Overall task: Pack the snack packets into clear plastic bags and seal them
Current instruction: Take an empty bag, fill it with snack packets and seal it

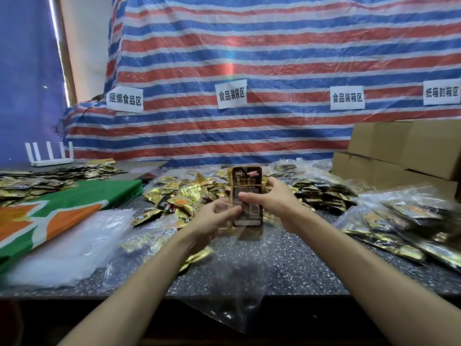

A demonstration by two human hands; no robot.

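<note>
Snack packets point(247, 196) upright, between both hands' fingers point(245, 197) (stacked)

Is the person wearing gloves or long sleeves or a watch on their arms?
No. Both arms are bare from the bottom of the picture up to the fingers: no sleeves show, no gloves, no watch or bracelet at either wrist. The left hand and the right hand have no rings that can be seen, though the picture is a little blurry there. The fingernails look short and plain.

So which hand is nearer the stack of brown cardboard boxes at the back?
Right. The right hand grips the stack of snack packets on the side toward the cardboard boxes; the left hand holds its far side.
</note>
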